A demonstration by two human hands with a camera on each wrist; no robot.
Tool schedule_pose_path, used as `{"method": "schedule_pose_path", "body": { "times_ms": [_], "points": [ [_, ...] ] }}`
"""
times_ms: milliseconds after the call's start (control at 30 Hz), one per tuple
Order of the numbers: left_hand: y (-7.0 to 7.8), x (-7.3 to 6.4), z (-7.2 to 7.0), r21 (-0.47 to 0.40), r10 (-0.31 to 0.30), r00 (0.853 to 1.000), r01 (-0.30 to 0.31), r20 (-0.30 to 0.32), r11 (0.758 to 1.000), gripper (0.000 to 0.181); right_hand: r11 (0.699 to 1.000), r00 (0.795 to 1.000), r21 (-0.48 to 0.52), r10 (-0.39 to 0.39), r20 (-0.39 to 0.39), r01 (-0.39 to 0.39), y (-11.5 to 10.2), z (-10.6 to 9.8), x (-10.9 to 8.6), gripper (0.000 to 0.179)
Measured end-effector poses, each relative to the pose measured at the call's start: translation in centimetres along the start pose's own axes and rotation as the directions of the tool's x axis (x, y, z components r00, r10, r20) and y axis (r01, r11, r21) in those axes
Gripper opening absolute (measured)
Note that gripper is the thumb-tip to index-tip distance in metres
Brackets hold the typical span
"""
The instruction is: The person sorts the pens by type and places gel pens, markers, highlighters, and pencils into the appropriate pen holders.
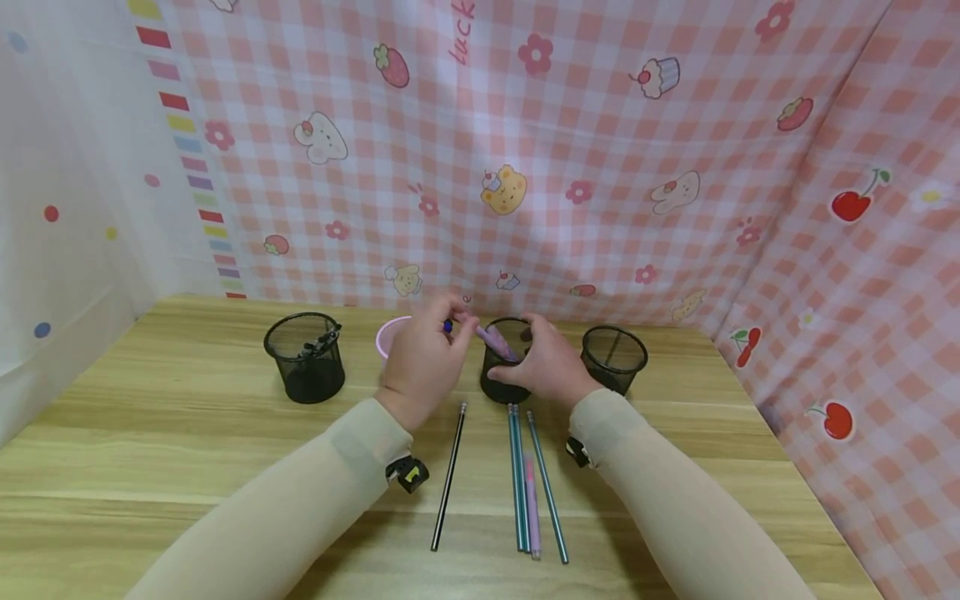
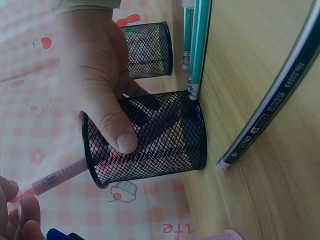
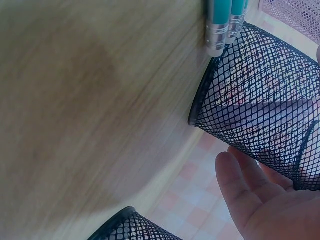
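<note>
My left hand [image 1: 423, 358] pinches the end of a pink-purple pen [image 2: 62, 176] between thumb and fingers. The pen's other end is inside a black mesh pen holder [image 2: 165, 150], its length slanting out over the rim. My right hand [image 1: 551, 362] grips this holder from the right, thumb across its near side in the left wrist view. Blue pen ends [image 2: 62, 235] show beside my left hand; whether it touches them I cannot tell. A pink holder [image 1: 387, 340] stands partly hidden behind that hand.
Black mesh holders stand at left [image 1: 311, 379], with dark items inside, and at right [image 1: 615, 354]. Before the hands lie a black pencil [image 1: 450, 479], several teal pencils [image 1: 549, 487] and another pink-purple pen [image 1: 533, 517]. A checked cloth [image 1: 450, 150] hangs behind the wooden table [image 1: 225, 467].
</note>
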State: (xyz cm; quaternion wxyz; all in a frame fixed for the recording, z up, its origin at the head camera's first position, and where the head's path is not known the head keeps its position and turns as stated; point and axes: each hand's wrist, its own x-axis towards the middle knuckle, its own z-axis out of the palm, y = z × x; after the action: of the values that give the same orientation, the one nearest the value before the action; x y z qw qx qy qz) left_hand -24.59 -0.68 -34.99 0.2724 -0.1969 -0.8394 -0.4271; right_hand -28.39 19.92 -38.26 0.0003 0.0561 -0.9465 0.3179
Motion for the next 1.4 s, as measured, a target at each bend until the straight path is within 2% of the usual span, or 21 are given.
{"method": "schedule_pose_path", "body": {
  "times_ms": [267, 533, 900, 1400],
  "points": [
    [-0.2, -0.3, 0.6, 0.047, 0.051, 0.998, -0.052, 0.028, 0.997, 0.011, 1.0, 1.0, -0.003, 0.001, 0.002, -0.001, 0.1, 0.1, 0.0, 0.115],
    [0.0, -0.6, 1.3, 0.104, 0.062, 0.997, -0.067, 0.05, 0.992, 0.014, 1.0, 1.0, -0.001, 0.001, -0.004, -0.001, 0.1, 0.1, 0.1, 0.116],
    [0.3, -1.1, 2.1, 0.137, 0.012, 0.994, -0.026, 0.106, 0.99, 0.019, 1.0, 1.0, -0.001, -0.007, 0.0, 0.007, -0.1, 0.0, -0.1, 0.118],
    [0.4, -1.4, 3.0, 0.201, -0.013, 0.988, -0.018, 0.153, 0.979, 0.021, 1.0, 1.0, -0.008, -0.024, 0.0, 0.024, 0.0, -0.1, -0.1, 0.118]
  ]
}}
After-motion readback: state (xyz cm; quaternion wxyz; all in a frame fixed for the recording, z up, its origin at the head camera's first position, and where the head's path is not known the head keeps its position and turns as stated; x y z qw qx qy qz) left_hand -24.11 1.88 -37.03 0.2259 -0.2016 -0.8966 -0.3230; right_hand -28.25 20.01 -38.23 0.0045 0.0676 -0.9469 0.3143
